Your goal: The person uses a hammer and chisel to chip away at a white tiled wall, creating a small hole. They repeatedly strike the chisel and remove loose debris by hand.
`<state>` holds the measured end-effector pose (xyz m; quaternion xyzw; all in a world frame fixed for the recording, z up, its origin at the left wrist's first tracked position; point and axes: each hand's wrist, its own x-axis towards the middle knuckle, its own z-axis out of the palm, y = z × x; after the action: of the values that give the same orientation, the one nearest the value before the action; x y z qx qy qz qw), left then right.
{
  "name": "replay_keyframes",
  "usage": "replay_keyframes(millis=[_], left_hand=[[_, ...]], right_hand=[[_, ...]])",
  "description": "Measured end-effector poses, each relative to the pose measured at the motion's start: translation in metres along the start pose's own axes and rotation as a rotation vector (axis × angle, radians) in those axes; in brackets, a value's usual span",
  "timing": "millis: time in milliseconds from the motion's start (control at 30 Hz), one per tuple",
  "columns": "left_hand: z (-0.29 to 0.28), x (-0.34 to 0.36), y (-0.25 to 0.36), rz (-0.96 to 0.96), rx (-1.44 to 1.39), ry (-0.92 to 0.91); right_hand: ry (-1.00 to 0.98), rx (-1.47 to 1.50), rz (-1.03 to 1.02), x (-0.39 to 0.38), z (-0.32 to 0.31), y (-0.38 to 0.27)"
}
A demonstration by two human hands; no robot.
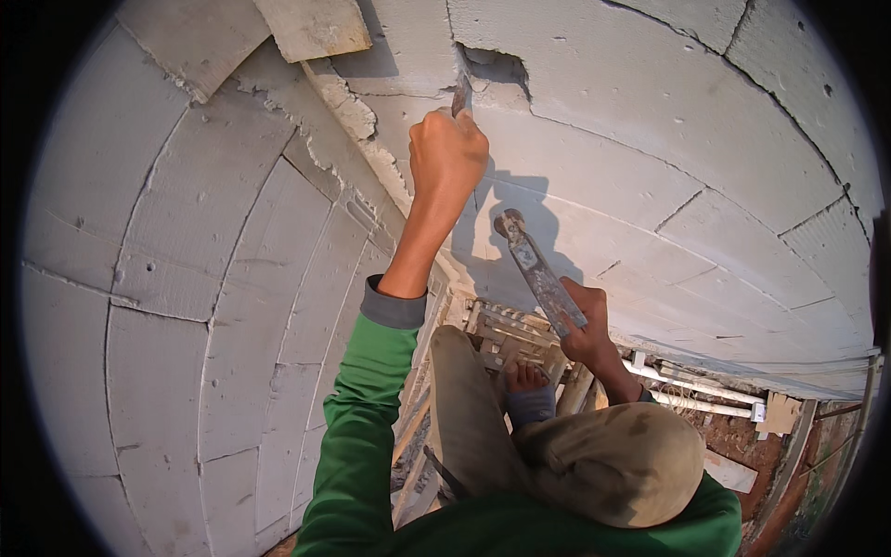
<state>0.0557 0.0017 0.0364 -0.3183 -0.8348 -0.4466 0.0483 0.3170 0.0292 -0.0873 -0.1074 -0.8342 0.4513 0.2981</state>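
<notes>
High in the middle, my left hand (448, 153) is closed in a fist around a chisel (461, 94) with a rusty, flat blade. The blade's tip lies at the left edge of a rough rectangular hole (498, 71) in the pale block wall (640, 102). Lower and to the right, my right hand (587, 325) grips the lower end of a long, plaster-spattered metal striking tool (541, 274). Its rounded, rusty head points up toward the wall, apart from the chisel. Most of the chisel's shank is hidden inside my left fist.
A second block wall (186, 241) meets this one at a corner on the left. Rough boards (313, 26) jut out at the top left. Below are my bent knees, my foot (529, 376) on wooden scaffolding (515, 330), and white pipes (701, 401) over reddish ground.
</notes>
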Motion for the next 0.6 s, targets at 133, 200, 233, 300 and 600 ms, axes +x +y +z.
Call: replay_keyframes(millis=[133, 200, 233, 300, 600], left_hand=[[0.034, 0.022, 0.005, -0.138, -0.155, 0.103], [0.051, 0.024, -0.001, -0.119, -0.168, 0.165], [0.052, 0.024, 0.0, -0.047, -0.172, 0.171], [0.046, 0.017, -0.017, 0.072, -0.149, 0.186], [0.035, -0.018, -0.029, 0.091, -0.122, 0.101]], right_hand=[[0.029, 0.035, 0.048, -0.002, 0.002, -0.002], [0.059, 0.032, 0.061, -0.002, 0.002, 0.006], [0.066, -0.009, 0.033, -0.003, -0.004, 0.008], [0.057, -0.015, 0.031, -0.005, -0.006, 0.011], [0.035, 0.113, 0.158, -0.007, -0.013, 0.029]])
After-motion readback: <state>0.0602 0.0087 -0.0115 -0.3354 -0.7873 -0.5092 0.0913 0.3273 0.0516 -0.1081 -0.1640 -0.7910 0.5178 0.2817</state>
